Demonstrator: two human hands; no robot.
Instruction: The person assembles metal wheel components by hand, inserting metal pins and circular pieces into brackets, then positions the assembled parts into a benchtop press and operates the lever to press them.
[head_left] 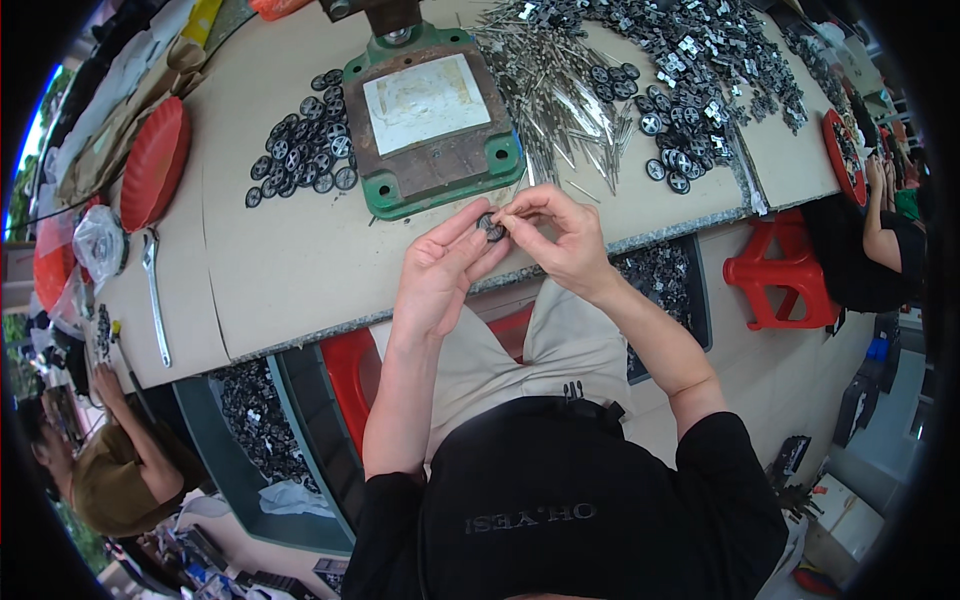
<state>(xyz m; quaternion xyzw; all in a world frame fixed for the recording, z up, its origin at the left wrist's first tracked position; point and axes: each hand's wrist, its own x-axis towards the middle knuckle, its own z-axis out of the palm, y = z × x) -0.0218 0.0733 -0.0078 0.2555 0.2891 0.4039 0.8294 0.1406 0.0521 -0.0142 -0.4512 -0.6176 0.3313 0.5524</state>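
Observation:
Just in front of the table edge, my left hand [437,265] holds a small black spoked wheel [490,228] between thumb and fingers. My right hand [562,238] meets it there, thumb and forefinger pinched at the wheel's face; whatever they grip is too small to make out. Beyond both hands stands a green and brown press base [428,150] with a white sheet [427,103] on top. To its left lies a heap of similar wheels [305,150]. Right of it are a pile of thin metal rods [575,105] and more wheels [680,160].
Small black-and-silver parts [700,50] cover the far right. At left are a red fluted dish [157,165] and an adjustable wrench [153,300]. Below the table stand a part-filled bin [200,430] and a red stool [780,270]. People sit at left and right.

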